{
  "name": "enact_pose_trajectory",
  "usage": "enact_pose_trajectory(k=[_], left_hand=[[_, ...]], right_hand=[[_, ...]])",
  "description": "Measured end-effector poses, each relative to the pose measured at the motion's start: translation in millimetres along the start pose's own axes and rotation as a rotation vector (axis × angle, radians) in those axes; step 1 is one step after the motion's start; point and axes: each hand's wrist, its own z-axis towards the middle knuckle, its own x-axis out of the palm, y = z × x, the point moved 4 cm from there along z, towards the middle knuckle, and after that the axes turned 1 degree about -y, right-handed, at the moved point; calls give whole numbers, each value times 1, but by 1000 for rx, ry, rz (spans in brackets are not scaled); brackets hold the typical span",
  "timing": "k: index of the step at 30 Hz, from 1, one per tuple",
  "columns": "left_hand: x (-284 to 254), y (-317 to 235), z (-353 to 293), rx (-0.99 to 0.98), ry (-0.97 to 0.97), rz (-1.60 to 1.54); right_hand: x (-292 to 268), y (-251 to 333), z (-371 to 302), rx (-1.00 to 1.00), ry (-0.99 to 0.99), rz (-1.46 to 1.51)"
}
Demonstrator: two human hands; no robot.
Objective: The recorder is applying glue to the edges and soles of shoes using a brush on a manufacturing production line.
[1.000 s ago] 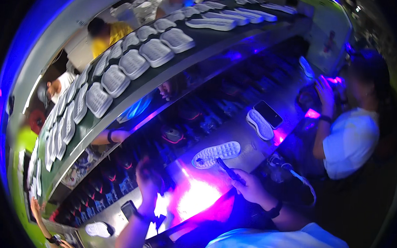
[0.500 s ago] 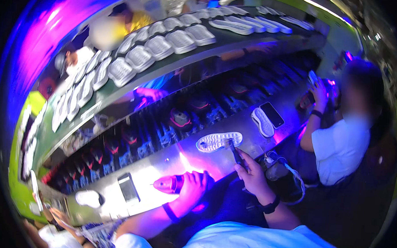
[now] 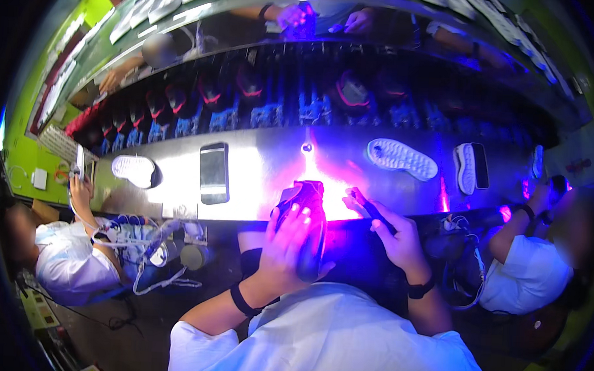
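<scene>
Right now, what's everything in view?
Shoe: 1, dark, under left hand
Brush: 1, dark, in right hand
Soles on bench: 3, white, one left, two right
Phones: 2, dark, on bench
Bench: 1, grey, across the middle
Row shoes: several, dark with red, behind bench
Stands: several, blue, along the row
Shelf soles: several, pale, top corners
Co-workers: at least three, nearest two in pale tops, both sides and across
Wristbands: 2, black, one per wrist
Own top: 1, white, bottom centre
Left hand: 1, bare, on shoe
Right hand: 1, bare, around brush

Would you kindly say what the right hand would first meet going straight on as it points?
Beyond its dark tool, the right hand would probably meet the lit bench top, though depth is unclear.
</scene>
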Motion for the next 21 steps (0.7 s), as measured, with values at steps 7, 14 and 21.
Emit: enact_pose_trajectory(k=[7,14,21], left_hand=[[14,11,-38,-1,-39,-112],[20,20,-54,77,39,-55],[21,21,-50,169,92,-10]], right_hand=[[38,-7,32,-16,109,-168],[45,-22,9,91,205,-115],[45,-24,-26,282,283,181]])
